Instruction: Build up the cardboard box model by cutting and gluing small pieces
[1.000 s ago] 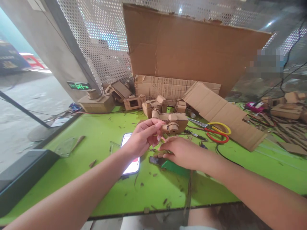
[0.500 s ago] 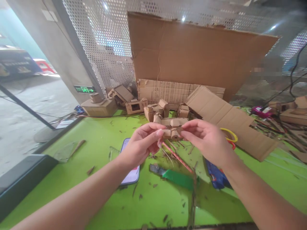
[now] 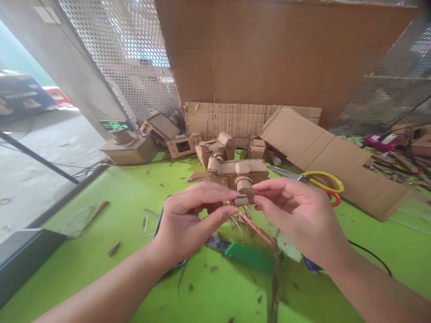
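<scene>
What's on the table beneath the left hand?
Beneath the left hand, a dark blue rim shows on the green table. The rest of that object is hidden, so its face can't be seen.

Beyond the right hand (image 3: 296, 215), scissors (image 3: 305, 176) with yellow and red-orange handles lie near a long corrugated cardboard sheet (image 3: 330, 161). Farther off on that side sits a purple object (image 3: 380, 141), too blurred to name. On the near side of the hands, between them, a green-handled knife (image 3: 251, 258) lies on the green tabletop (image 3: 215, 296). Just left of the left hand (image 3: 188, 217) is a small clear ruler-like piece (image 3: 148, 223); well left stands a dark box (image 3: 30, 255). Far beyond both hands, a large brown panel (image 3: 269, 58) rises before perforated mesh (image 3: 124, 58).
</scene>
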A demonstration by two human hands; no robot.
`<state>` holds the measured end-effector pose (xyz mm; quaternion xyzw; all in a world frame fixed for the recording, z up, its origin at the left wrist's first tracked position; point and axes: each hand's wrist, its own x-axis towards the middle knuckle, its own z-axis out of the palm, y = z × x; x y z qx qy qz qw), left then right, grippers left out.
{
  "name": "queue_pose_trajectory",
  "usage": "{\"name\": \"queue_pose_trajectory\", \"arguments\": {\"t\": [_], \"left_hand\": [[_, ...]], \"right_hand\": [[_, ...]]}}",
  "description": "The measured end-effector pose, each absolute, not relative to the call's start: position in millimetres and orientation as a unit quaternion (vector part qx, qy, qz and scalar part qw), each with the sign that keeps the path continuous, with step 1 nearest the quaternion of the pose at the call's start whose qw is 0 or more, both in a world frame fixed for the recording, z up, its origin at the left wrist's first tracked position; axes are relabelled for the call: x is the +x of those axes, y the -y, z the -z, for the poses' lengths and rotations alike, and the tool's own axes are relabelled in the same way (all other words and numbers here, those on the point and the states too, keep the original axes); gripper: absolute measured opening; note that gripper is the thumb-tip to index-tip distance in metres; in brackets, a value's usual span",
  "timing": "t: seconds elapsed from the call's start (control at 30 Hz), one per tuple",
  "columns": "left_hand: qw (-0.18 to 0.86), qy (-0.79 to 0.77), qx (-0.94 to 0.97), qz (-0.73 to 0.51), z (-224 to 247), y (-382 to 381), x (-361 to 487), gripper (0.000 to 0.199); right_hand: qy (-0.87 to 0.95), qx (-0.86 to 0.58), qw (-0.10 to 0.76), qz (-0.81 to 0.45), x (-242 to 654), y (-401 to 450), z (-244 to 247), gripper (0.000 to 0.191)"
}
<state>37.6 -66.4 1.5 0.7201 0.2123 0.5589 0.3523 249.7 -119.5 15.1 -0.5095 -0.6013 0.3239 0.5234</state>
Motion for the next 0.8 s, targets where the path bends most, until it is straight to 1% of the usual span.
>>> {"name": "queue_pose_trajectory", "arguments": {"t": [0.13, 0.4, 0.67, 0.8], "left_hand": [[0.291, -0.194, 0.74, -0.575, -2.2, 66.7, 37.1, 0.03], [0.177, -0.168, 0.783, -0.573, -2.9, 68.2, 37.8, 0.036], [0.161, -0.17, 0.782, -0.577, 0.0, 70.8, 37.9, 0.035], [0.173, -0.171, 0.784, -0.572, 0.4, 73.5, 37.8, 0.042]], "right_hand": [[0.599, -0.496, 0.525, -0.345, 247.4, 123.0, -14.0, 0.015], [0.595, -0.503, 0.526, -0.34, 245.6, 126.8, -16.2, 0.014], [0.605, -0.472, 0.525, -0.368, 245.7, 124.3, -11.3, 0.016], [0.612, -0.459, 0.524, -0.374, 248.0, 124.7, -8.9, 0.018]]}}
